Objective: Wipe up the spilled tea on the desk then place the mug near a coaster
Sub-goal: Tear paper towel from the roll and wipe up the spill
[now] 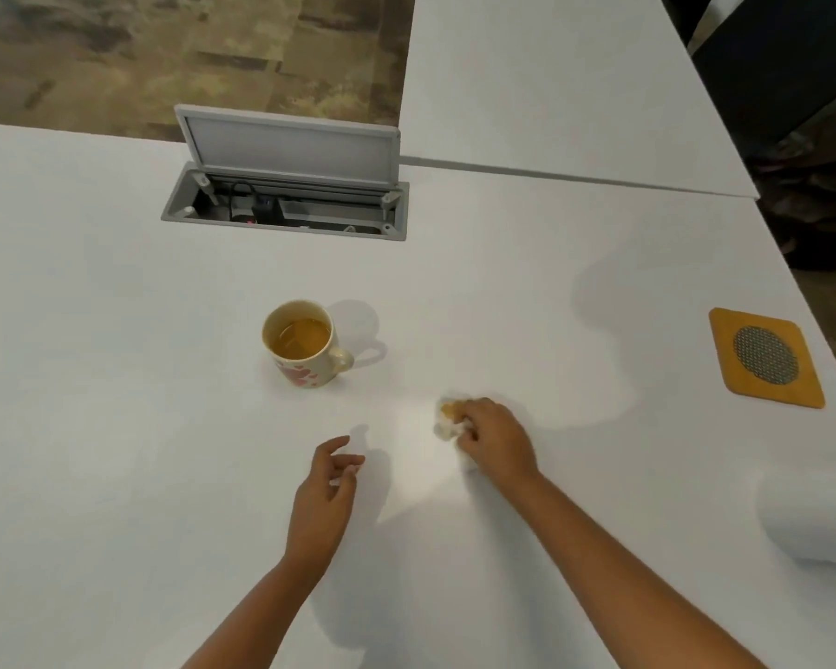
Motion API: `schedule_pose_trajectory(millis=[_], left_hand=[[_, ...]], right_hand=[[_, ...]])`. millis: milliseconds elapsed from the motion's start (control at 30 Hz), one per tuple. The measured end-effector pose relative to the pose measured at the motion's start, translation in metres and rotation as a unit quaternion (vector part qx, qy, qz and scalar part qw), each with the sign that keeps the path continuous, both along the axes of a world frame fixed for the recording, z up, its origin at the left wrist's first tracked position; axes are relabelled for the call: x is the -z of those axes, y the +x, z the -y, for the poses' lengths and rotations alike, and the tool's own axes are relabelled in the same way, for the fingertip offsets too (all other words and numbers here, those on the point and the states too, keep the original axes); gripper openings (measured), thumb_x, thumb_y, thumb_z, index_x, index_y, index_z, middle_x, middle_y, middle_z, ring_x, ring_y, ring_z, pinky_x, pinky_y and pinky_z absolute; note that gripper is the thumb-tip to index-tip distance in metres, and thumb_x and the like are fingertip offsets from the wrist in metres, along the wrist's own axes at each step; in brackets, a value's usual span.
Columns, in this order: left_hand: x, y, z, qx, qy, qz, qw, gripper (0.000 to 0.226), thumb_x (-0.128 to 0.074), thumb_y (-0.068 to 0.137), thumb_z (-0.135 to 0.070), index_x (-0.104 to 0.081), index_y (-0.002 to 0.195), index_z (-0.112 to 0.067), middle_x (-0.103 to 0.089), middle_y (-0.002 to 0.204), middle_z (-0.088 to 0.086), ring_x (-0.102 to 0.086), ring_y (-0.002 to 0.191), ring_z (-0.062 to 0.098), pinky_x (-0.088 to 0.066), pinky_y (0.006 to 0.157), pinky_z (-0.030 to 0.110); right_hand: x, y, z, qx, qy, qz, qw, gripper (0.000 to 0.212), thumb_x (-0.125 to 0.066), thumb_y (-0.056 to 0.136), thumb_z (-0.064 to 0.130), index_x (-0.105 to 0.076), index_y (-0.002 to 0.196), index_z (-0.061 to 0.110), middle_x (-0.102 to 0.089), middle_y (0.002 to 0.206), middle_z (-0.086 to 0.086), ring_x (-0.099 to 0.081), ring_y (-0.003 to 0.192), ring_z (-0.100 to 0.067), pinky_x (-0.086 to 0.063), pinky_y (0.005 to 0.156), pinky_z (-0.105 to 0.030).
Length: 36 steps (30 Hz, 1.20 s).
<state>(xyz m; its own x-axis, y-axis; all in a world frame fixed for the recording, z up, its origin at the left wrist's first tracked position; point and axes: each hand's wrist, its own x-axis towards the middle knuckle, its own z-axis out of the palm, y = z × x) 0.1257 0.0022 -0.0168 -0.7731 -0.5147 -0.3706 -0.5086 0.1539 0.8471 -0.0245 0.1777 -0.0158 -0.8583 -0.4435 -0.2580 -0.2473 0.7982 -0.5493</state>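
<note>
Right hand point(495, 439) clutching tissue point(447, 417) | mug point(302, 345) holds tea, upright

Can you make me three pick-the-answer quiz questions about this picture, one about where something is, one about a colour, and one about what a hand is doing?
1. Where is the coaster?
A. Under the mug
B. Near the desk's right edge
C. Inside the cable box

2. What colour are the hearts on the mug?
A. Pink
B. Blue
C. Green

3. What is the right hand doing?
A. Lifting the mug
B. Resting empty
C. Pressing a tissue on the desk

Answers: 1 B, it lies far right of the mug. 2 A, pink hearts show on its side. 3 C, its fingers clutch the tea-stained wad.
</note>
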Motion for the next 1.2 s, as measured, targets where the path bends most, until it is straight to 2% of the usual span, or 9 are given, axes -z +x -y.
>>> schedule_pose_trajectory(millis=[167, 267, 433, 567, 700, 833, 933, 1100, 1200], left_hand=[[-0.002, -0.033, -0.021, 0.044, -0.010, -0.018, 0.999, 0.031, -0.040, 0.092, -0.015, -0.042, 0.119, -0.032, -0.063, 0.105, -0.012, -0.057, 0.096, 0.007, -0.040, 0.077, 0.016], [-0.004, -0.042, -0.029, 0.025, -0.008, -0.035, 0.999, 0.029, -0.040, 0.092, -0.012, -0.044, 0.114, -0.030, -0.063, 0.104, -0.012, -0.055, 0.096, 0.006, -0.038, 0.075, 0.014], [-0.008, -0.038, -0.022, -0.046, -0.020, -0.040, 0.998, 0.024, -0.043, 0.091, -0.011, -0.046, 0.110, -0.025, -0.062, 0.109, -0.007, -0.056, 0.100, 0.016, -0.040, 0.081, 0.025], [-0.018, -0.044, -0.009, -0.140, -0.046, -0.038, 0.988, 0.030, -0.049, 0.089, -0.014, -0.044, 0.118, -0.016, -0.058, 0.115, -0.001, -0.054, 0.095, 0.020, -0.042, 0.078, 0.028], [-0.032, -0.066, -0.002, -0.157, -0.054, -0.051, 0.985, 0.033, -0.051, 0.090, -0.020, -0.049, 0.122, -0.013, -0.054, 0.115, -0.001, -0.054, 0.089, 0.017, -0.040, 0.074, 0.024], [-0.041, -0.093, 0.003, -0.158, -0.039, -0.050, 0.985, 0.032, -0.050, 0.090, -0.022, -0.051, 0.120, -0.008, -0.056, 0.112, 0.003, -0.054, 0.086, 0.014, -0.041, 0.078, 0.025], [-0.039, -0.106, 0.004, -0.185, 0.034, -0.044, 0.981, 0.028, -0.048, 0.092, -0.025, -0.052, 0.110, -0.004, -0.059, 0.107, 0.013, -0.057, 0.093, 0.029, -0.049, 0.082, 0.037], [-0.038, -0.121, 0.009, -0.287, 0.173, -0.087, 0.938, 0.016, -0.047, 0.093, -0.025, -0.054, 0.101, -0.013, -0.055, 0.086, -0.003, -0.052, 0.068, 0.015, -0.050, 0.058, 0.026], [-0.035, -0.127, 0.009, -0.308, 0.182, -0.095, 0.929, 0.017, -0.041, 0.096, -0.029, -0.050, 0.101, -0.015, -0.053, 0.089, -0.002, -0.053, 0.069, 0.014, -0.051, 0.059, 0.027]], right_hand=[[-0.008, -0.052, -0.113, 0.215, 0.121, -0.034, 0.968, 0.027, -0.060, 0.080, 0.011, -0.059, 0.106, 0.008, -0.063, 0.103, -0.019, -0.059, 0.093, -0.036, -0.044, 0.072, -0.036], [-0.007, -0.027, -0.138, 0.264, 0.165, -0.011, 0.950, 0.024, -0.056, 0.085, 0.016, -0.053, 0.108, 0.009, -0.061, 0.103, -0.017, -0.060, 0.088, -0.034, -0.044, 0.069, -0.033], [-0.007, 0.038, -0.101, 0.243, 0.145, -0.005, 0.959, 0.027, -0.054, 0.086, 0.016, -0.053, 0.112, 0.012, -0.060, 0.101, -0.012, -0.060, 0.090, -0.029, -0.047, 0.074, -0.034], [-0.003, 0.074, -0.040, 0.107, 0.075, 0.008, 0.991, 0.035, -0.053, 0.083, 0.015, -0.055, 0.117, 0.019, -0.061, 0.102, -0.006, -0.058, 0.094, -0.023, -0.045, 0.078, -0.030], [-0.009, 0.066, -0.009, 0.092, -0.079, 0.160, 0.980, 0.013, -0.060, 0.074, 0.008, -0.061, 0.086, 0.012, -0.053, 0.071, 0.003, -0.049, 0.067, -0.013, -0.038, 0.061, -0.021], [-0.018, 0.034, -0.018, 0.285, -0.244, 0.194, 0.906, 0.011, -0.064, 0.077, 0.005, -0.063, 0.083, 0.014, -0.059, 0.072, -0.001, -0.056, 0.068, -0.014, -0.048, 0.068, -0.020], [-0.022, 0.022, -0.038, 0.379, -0.376, 0.265, 0.803, 0.008, -0.056, 0.087, 0.005, -0.062, 0.092, 0.004, -0.063, 0.073, -0.009, -0.060, 0.064, -0.017, -0.054, 0.062, -0.027], [-0.029, 0.021, -0.071, 0.436, -0.582, 0.364, 0.582, 0.012, -0.058, 0.077, 0.018, -0.058, 0.065, 0.014, -0.057, 0.053, 0.002, -0.054, 0.046, -0.007, -0.048, 0.045, -0.017], [-0.025, 0.025, -0.082, 0.454, -0.604, 0.377, 0.536, 0.012, -0.058, 0.073, 0.019, -0.065, 0.064, 0.016, -0.060, 0.059, 0.004, -0.059, 0.051, -0.006, -0.052, 0.051, -0.017]])
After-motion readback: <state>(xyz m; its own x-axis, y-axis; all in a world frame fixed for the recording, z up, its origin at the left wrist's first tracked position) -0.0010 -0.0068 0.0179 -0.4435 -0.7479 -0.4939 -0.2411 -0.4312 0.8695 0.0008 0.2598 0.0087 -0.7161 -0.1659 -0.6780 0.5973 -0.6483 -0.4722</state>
